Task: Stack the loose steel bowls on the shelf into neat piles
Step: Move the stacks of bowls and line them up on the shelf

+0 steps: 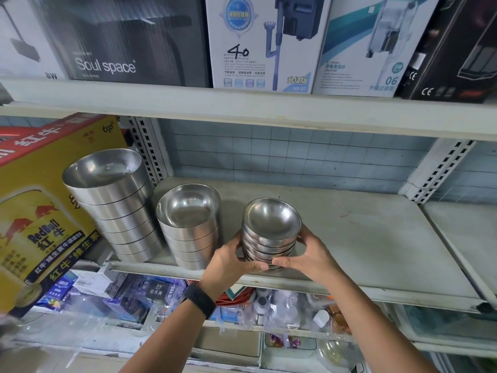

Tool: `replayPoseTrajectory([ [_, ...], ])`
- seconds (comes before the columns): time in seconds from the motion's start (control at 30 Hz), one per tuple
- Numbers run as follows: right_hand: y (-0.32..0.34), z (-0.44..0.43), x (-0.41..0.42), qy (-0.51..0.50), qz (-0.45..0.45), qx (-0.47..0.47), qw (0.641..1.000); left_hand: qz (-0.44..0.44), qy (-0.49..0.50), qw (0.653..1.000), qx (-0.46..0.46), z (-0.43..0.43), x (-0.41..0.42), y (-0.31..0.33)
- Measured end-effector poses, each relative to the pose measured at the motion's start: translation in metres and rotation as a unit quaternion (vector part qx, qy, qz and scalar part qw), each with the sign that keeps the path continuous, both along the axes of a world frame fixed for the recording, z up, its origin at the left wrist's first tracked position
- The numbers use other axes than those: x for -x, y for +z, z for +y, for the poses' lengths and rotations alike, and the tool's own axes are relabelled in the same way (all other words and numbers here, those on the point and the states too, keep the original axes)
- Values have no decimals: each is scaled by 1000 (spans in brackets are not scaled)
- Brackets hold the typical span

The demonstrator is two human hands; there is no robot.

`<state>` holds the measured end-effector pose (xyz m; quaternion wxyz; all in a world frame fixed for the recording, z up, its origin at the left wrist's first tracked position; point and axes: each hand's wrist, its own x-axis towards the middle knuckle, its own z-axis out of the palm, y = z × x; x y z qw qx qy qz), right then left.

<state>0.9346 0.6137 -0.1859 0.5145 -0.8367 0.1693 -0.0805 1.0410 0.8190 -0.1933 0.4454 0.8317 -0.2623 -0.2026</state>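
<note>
Steel bowl stack (271,224), round, glossy.

Round shiny steel bowl piles: 3, namely big left pile (115,211), middle pile (189,232), small right pile (271,235)
Bowls in big left pile: 6ish
Bowls in middle pile: 5ish
Bare hands: 2, left hand (231,261) and right hand (314,257)
Yellow Red Bull cardboard carton (35,211): 1

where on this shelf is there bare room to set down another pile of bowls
Bare shelf runs right of the small bowl stack out to the slotted upright, and behind it to the tiled wall. Left is crowded: medium stack, large stack and Red Bull box sit close together.
</note>
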Motion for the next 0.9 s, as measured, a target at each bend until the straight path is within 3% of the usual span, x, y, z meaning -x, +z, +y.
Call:
replayPoseTrajectory([
  [0.9, 18, 1, 3, 22, -53, -12, 998, -12, 1, 999, 45, 2, 12, 15],
])
